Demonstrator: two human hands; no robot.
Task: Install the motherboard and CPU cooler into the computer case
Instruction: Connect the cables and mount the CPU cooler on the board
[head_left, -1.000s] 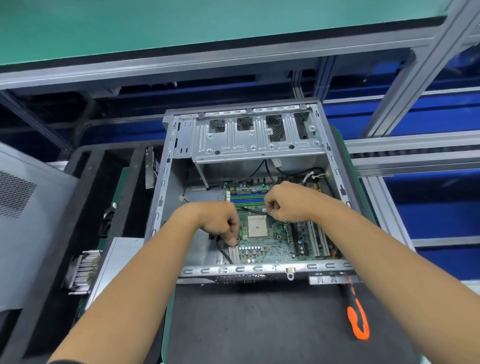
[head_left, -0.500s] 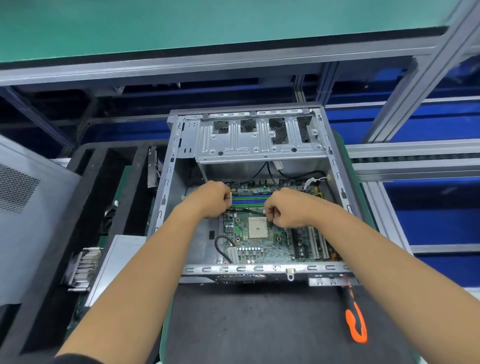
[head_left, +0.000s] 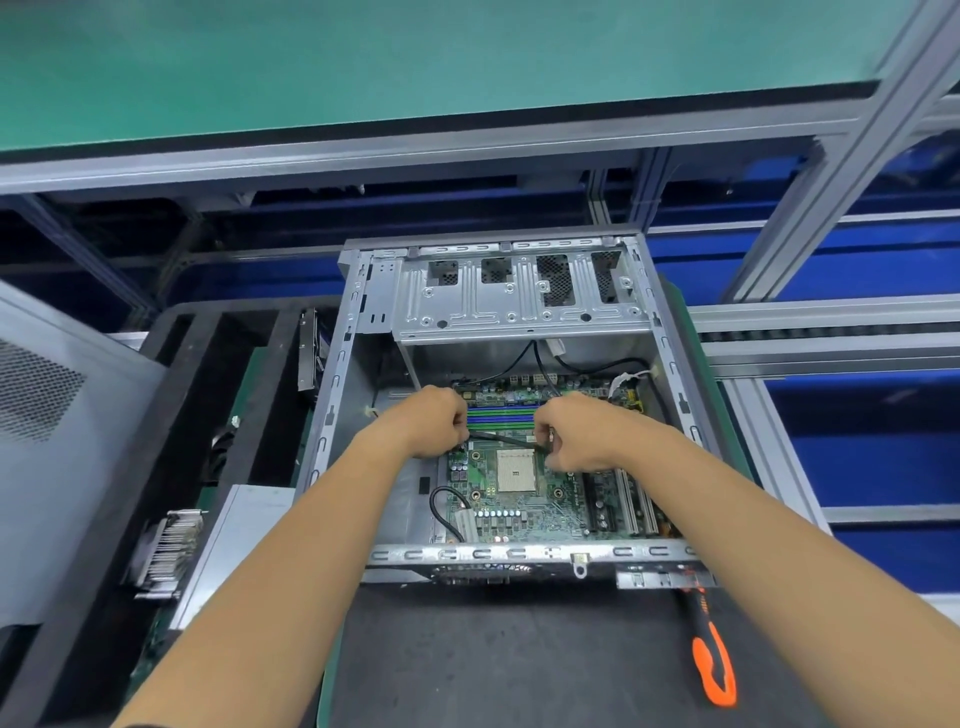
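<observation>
Left hand (head_left: 439, 418) now moved from the near-left part of the green printed motherboard (head_left: 524, 499) to its far side, pinching one end of a thin black cable (head_left: 501, 439); right hand (head_left: 569, 436) pinching the other end, stretched above the bare socket. Motherboard already lying inside the open grey steel computer case (head_left: 358, 332); judged cable routing, cooler not yet fitted. Orange-handled screwdriver (head_left: 714, 670) on the dark mat (head_left: 493, 660) by the case's near-right corner, finned metal part (head_left: 166, 551) in a black tray at left, aluminium framing and blue shelving behind.

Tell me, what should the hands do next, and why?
Probably lay the black cable aside, off the board. Both the left hand and right hand hold it stretched just above the bare CPU socket, where the cooler must sit.
</observation>
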